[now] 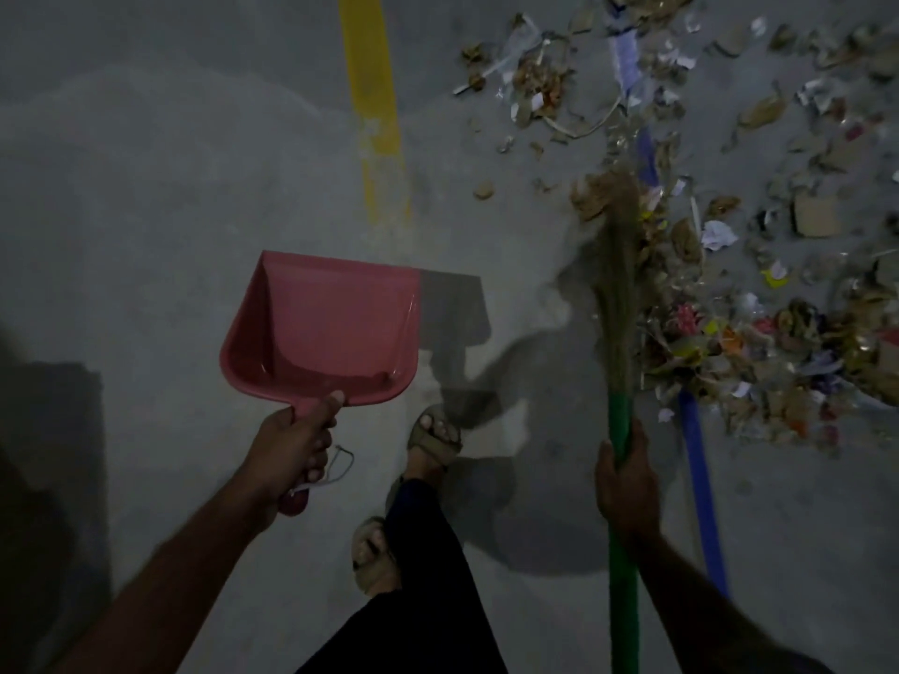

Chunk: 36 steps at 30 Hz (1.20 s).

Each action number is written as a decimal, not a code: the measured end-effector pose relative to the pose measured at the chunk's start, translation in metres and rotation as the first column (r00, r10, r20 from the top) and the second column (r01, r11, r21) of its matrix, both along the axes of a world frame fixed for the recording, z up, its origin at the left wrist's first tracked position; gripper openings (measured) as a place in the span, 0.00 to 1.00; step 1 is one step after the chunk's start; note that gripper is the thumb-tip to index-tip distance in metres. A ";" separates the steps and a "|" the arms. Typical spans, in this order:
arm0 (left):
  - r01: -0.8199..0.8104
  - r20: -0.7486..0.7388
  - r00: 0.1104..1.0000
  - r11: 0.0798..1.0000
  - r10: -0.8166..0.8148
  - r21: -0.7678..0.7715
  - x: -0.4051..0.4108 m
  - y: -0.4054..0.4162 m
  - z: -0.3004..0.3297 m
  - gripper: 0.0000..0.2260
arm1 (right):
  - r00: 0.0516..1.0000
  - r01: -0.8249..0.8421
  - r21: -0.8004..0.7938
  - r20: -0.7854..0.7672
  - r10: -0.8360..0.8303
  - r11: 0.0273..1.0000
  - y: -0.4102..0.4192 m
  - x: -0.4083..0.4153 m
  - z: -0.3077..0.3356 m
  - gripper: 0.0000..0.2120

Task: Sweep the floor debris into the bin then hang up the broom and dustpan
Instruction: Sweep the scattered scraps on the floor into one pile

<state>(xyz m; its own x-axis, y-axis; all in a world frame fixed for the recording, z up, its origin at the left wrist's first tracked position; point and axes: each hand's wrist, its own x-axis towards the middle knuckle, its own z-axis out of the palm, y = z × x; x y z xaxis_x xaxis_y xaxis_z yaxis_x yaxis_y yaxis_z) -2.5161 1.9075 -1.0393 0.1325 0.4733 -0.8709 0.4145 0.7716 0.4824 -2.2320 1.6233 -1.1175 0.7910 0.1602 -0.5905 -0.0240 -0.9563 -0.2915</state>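
My left hand (296, 445) grips the handle of a pink dustpan (326, 328), held above the grey floor with its empty pan facing up. A loop of string hangs from the handle's end. My right hand (627, 484) grips the green handle of a broom (620, 294). Its straw bristles point away from me and reach the left edge of the debris (759, 284). That debris is a wide scatter of paper scraps, cardboard bits, dry leaves and wrappers over the floor at the right. No bin is in view.
A yellow painted line (372, 109) runs away from me on the concrete floor. A blue line (700, 488) runs under the debris at the right. My sandalled feet (433, 435) stand between dustpan and broom. Bare floor lies to the left.
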 end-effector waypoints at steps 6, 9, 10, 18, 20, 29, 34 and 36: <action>-0.018 0.045 0.999 0.999 0.017 0.032 0.042 0.049 0.010 0.14 | 0.989 -0.140 -0.004 -0.053 0.140 0.990 -0.007 -0.021 0.033 0.29; -0.016 0.039 0.999 0.998 0.014 0.062 0.045 0.076 0.011 0.14 | 0.965 -0.241 0.095 -0.081 0.249 0.966 0.028 -0.052 0.033 0.27; -0.014 0.044 0.999 0.997 0.011 0.072 0.044 0.086 0.010 0.14 | 0.952 -0.282 0.104 -0.095 0.292 0.954 0.044 -0.062 0.026 0.27; 0.037 -0.008 0.999 0.997 -0.036 0.074 0.012 0.157 0.006 0.14 | 0.681 -0.682 0.138 -0.238 0.692 0.718 0.222 -0.097 -0.033 0.35; 0.081 -0.036 0.996 0.994 -0.079 0.067 0.003 0.180 0.002 0.14 | 0.748 -0.621 0.069 -0.245 0.617 0.781 0.252 -0.083 -0.046 0.30; 0.140 -0.022 0.990 0.989 -0.139 0.037 -0.004 0.260 -0.004 0.14 | 0.987 0.142 -0.047 -0.071 -0.145 0.989 0.230 0.036 -0.031 0.26; 0.100 0.002 0.995 0.995 -0.100 0.011 0.001 0.293 -0.001 0.14 | 0.996 0.093 -0.048 -0.011 -0.094 0.995 0.203 0.022 0.016 0.29; 0.102 0.018 0.995 0.995 -0.101 0.000 0.006 0.303 0.003 0.14 | 0.998 0.039 -0.038 -0.056 -0.041 0.999 0.215 -0.009 0.041 0.30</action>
<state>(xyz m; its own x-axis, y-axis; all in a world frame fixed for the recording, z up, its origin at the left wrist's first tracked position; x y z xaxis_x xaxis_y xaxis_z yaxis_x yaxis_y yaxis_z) -2.5097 2.2102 -1.0362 0.1953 0.4562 -0.8682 0.4820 0.7263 0.4901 -2.2414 1.8383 -1.0761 0.7614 0.1062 -0.6395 -0.0783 -0.9642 -0.2533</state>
